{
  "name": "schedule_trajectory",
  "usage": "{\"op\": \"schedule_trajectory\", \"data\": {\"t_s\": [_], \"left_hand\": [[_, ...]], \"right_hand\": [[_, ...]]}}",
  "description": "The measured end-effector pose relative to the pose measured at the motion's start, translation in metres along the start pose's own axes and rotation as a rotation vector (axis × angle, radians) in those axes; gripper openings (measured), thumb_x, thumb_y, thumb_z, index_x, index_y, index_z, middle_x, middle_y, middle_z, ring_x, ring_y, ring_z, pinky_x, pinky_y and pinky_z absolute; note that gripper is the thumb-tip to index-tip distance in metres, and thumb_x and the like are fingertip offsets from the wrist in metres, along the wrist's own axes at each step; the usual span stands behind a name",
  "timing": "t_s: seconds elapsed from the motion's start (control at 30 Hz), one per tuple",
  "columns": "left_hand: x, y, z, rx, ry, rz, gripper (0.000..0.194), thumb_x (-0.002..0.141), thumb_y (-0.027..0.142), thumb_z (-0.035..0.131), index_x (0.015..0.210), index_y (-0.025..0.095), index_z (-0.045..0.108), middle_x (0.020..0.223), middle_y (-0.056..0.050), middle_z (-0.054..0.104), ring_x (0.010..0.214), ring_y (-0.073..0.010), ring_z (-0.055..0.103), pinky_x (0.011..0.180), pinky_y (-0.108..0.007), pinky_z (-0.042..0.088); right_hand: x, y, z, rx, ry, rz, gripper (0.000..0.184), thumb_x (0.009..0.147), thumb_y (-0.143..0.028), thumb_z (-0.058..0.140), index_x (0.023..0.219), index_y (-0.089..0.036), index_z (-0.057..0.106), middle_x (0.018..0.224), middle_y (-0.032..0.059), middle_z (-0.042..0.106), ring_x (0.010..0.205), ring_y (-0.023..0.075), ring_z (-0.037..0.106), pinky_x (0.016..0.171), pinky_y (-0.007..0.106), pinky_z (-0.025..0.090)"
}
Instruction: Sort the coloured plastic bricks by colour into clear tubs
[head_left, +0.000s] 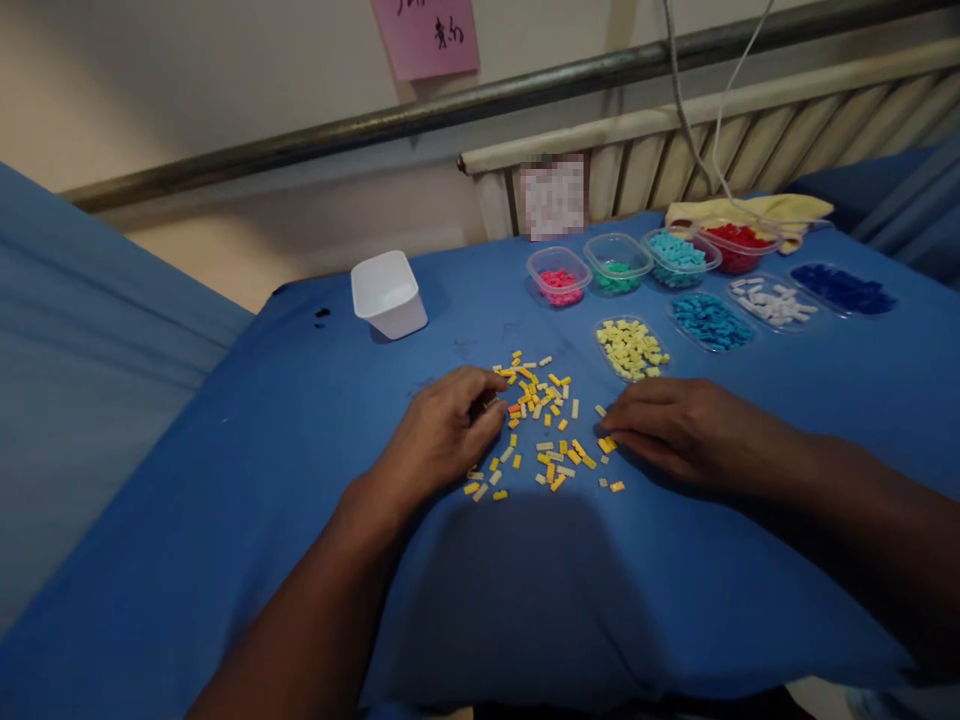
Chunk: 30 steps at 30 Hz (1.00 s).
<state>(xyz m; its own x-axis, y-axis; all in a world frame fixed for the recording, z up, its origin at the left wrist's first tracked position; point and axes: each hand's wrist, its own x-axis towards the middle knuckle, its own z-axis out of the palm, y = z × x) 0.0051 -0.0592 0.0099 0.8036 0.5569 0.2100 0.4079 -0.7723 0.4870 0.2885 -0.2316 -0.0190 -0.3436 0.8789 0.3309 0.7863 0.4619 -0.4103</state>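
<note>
Small toy building bricks [534,397], mostly yellow and cream with one orange, lie scattered on a blue cloth-covered table [300,480]. At the left side of the pile is my left hand [454,425], its fingers curled and the thumb near the index finger. Whatever lies between those fingertips is hidden. My right hand [682,430] rests at the pile's right edge, fingers pressed together, with tips beside yellow bricks [606,444] and a pale one. Whether it holds a brick cannot be made out. Just beyond it stands a clear tub of light yellow bricks [631,347].
A white plastic container [388,292] stands at the back left. Clear tubs hold pink bricks [561,287], green bricks [618,277], turquoise, red, teal, white and dark blue ones at the back right. Behind them are a yellow cloth [739,212], a cable and a radiator [645,165].
</note>
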Motion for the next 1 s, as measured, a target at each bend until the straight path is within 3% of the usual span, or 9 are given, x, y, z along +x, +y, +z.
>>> {"op": "schedule_trajectory", "data": {"t_s": [0.13,0.23,0.43,0.7,0.8,0.9,1.0], "left_hand": [[0.009,-0.003,0.017,0.041,0.005,0.109,0.03,0.11,0.03,0.062,0.136,0.023,0.075,0.109,-0.006,0.075,0.1,-0.0201,0.072,0.092,-0.035,0.057],[0.024,0.004,0.03,0.125,0.003,0.137,0.034,0.113,0.029,0.057,0.14,0.023,0.075,0.112,-0.008,0.073,0.106,-0.0221,0.071,0.093,-0.035,0.057],[0.045,0.014,0.03,0.372,-0.244,0.056,0.03,0.112,0.029,0.055,0.114,0.024,0.084,0.106,-0.009,0.072,0.097,-0.0244,0.068,0.081,-0.034,0.05],[0.044,0.018,0.021,0.384,-0.274,0.005,0.028,0.108,0.026,0.055,0.103,0.02,0.082,0.105,-0.01,0.074,0.099,-0.026,0.07,0.084,-0.037,0.051],[0.038,0.021,0.017,0.206,-0.215,-0.051,0.024,0.104,0.024,0.058,0.103,0.019,0.081,0.106,-0.01,0.074,0.096,-0.0247,0.069,0.084,-0.037,0.051],[0.025,0.034,0.018,-0.262,-0.158,-0.151,0.022,0.103,0.033,0.063,0.103,0.018,0.08,0.098,-0.006,0.073,0.086,-0.0183,0.066,0.079,-0.032,0.05],[0.009,0.053,0.026,-0.708,-0.198,-0.293,0.028,0.1,0.043,0.071,0.098,0.017,0.079,0.082,-0.001,0.067,0.071,-0.0123,0.056,0.066,-0.026,0.044]], "right_hand": [[0.003,-0.009,0.002,0.125,-0.043,-0.057,0.021,0.114,-0.025,0.059,0.117,-0.022,0.079,0.106,0.0086,0.082,0.093,0.0202,0.077,0.084,0.032,0.062],[0.005,-0.009,0.005,0.114,0.048,-0.056,0.019,0.113,-0.023,0.06,0.119,-0.02,0.078,0.106,0.009,0.083,0.094,0.0205,0.078,0.085,0.033,0.062],[0.002,0.004,0.006,0.013,0.161,0.0,0.018,0.112,-0.024,0.061,0.114,-0.022,0.079,0.101,0.0067,0.084,0.09,0.0227,0.08,0.081,0.035,0.061],[0.001,0.006,0.008,0.002,0.147,0.01,0.018,0.112,-0.025,0.06,0.113,-0.021,0.078,0.098,0.0072,0.083,0.088,0.0219,0.078,0.081,0.035,0.061],[0.003,0.003,0.013,0.008,0.168,0.01,0.016,0.111,-0.023,0.062,0.115,-0.022,0.077,0.1,0.0073,0.083,0.088,0.0214,0.079,0.08,0.034,0.061],[0.006,-0.005,0.018,0.021,0.29,-0.015,0.018,0.11,-0.022,0.066,0.127,-0.023,0.073,0.11,0.0088,0.084,0.096,0.0224,0.08,0.084,0.034,0.063],[0.008,-0.014,0.021,0.016,0.356,-0.08,0.023,0.108,-0.02,0.07,0.13,-0.023,0.071,0.11,0.0081,0.083,0.097,0.0219,0.079,0.085,0.034,0.064]]}}
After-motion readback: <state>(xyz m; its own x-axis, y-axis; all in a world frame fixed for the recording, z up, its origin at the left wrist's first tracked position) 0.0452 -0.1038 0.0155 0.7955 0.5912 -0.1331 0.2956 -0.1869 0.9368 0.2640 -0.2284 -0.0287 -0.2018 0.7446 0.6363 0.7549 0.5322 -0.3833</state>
